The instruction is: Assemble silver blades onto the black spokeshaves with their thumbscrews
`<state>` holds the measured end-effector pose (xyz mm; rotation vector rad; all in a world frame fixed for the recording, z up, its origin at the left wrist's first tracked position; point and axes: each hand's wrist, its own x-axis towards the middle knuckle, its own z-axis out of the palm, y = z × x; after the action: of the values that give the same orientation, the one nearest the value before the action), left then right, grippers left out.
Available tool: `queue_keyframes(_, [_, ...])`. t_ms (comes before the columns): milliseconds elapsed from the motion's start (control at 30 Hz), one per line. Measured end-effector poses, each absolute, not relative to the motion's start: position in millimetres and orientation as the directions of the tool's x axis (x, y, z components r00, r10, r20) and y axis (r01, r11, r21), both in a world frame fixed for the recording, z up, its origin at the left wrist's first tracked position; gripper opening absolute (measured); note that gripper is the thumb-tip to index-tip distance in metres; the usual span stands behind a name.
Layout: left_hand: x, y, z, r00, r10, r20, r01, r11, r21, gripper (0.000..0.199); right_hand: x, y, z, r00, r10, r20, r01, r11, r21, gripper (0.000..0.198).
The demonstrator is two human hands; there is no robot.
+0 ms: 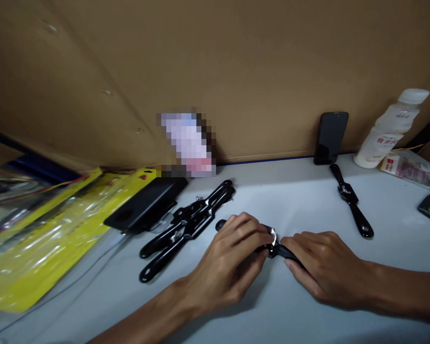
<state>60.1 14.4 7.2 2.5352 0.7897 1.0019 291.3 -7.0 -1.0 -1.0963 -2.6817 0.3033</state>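
A black spokeshave (286, 253) lies across the table in front of me, held by both hands. My right hand (322, 263) is closed around its right handle. The fingers of my left hand (236, 253) are bent over its middle, gripping beside a shiny metal piece (273, 236), and they hide much of the tool's body. The far handle's tip (220, 224) shows past my left knuckles. Two more black spokeshaves (200, 222) lie side by side to the left. Another spokeshave (351, 200) rests on the right.
Yellow-backed clear plastic packaging (68, 239) covers the left side. Near it are a black device (146, 203) with a cable and a pixelated object (188, 143). A phone (331, 138) leans on the cardboard wall (254, 71), near a plastic bottle (390, 129) and a packet (412, 169).
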Motion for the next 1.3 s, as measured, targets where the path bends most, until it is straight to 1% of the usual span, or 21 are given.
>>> queue_keyframes(67, [60, 15, 8, 0.538, 0.630, 0.560, 0.415, -0.776, 0.475, 0.019, 291, -7, -1, -0.696, 0.706, 0.129, 0.659, 0.700, -0.276, 0.019])
queue_keyframes(133, [60, 17, 7, 0.495, 0.666, 0.558, 0.466, -0.746, 0.476, 0.019, 291, -7, 0, -0.697, 0.707, 0.120, 0.662, 0.699, -0.271, 0.018])
queue_keyframes(233, [58, 19, 5, 0.518, 0.673, 0.527, 0.495, -0.739, 0.457, 0.024, 291, -7, 0, -0.694, 0.712, 0.109, 0.669, 0.693, -0.270, 0.018])
queue_keyframes(333, [54, 22, 5, 0.559, 0.647, 0.519, 0.495, -0.762, 0.418, 0.029, 292, -7, 1, -0.691, 0.717, 0.088, 0.671, 0.682, -0.291, 0.020])
queue_keyframes(400, [50, 25, 5, 0.587, 0.618, 0.524, 0.497, -0.785, 0.369, 0.030, 292, -7, 1, -0.688, 0.722, 0.073, 0.674, 0.672, -0.306, 0.020])
queue_keyframes(500, [46, 29, 3, 0.646, 0.557, 0.522, 0.479, -0.828, 0.290, 0.028, 292, -7, 1, -0.685, 0.725, 0.078, 0.673, 0.670, -0.314, 0.023])
queue_keyframes(567, [45, 30, 2, 0.673, 0.540, 0.505, 0.466, -0.840, 0.277, 0.025, 293, -7, 0, -0.684, 0.723, 0.095, 0.670, 0.675, -0.309, 0.026])
queue_keyframes(667, [46, 29, 0, 0.671, 0.552, 0.496, 0.467, -0.833, 0.295, 0.025, 294, -7, -2, -0.684, 0.722, 0.106, 0.668, 0.678, -0.308, 0.029])
queue_keyframes(800, [46, 29, 0, 0.639, 0.589, 0.496, 0.476, -0.808, 0.347, 0.036, 294, -8, -3, -0.677, 0.728, 0.105, 0.672, 0.671, -0.313, 0.028])
queue_keyframes(867, [46, 30, 0, 0.667, 0.586, 0.460, 0.452, -0.809, 0.375, 0.039, 294, -8, -2, -0.677, 0.727, 0.113, 0.674, 0.674, -0.302, 0.028])
queue_keyframes(1000, [45, 34, 1, 0.712, 0.567, 0.414, 0.383, -0.808, 0.448, 0.038, 293, -8, -2, -0.671, 0.732, 0.119, 0.682, 0.673, -0.286, 0.027])
queue_keyframes(1067, [44, 35, 2, 0.711, 0.564, 0.420, 0.371, -0.808, 0.458, 0.037, 293, -8, -1, -0.664, 0.737, 0.122, 0.695, 0.669, -0.263, 0.022])
queue_keyframes(1133, [44, 34, 3, 0.712, 0.562, 0.421, 0.368, -0.809, 0.459, 0.038, 292, -9, -2, -0.669, 0.732, 0.131, 0.703, 0.680, -0.208, 0.018])
queue_keyframes(1300, [45, 34, 4, 0.725, 0.577, 0.376, 0.381, -0.791, 0.478, 0.041, 292, -11, -3, -0.686, 0.703, 0.189, 0.717, 0.697, 0.012, 0.017])
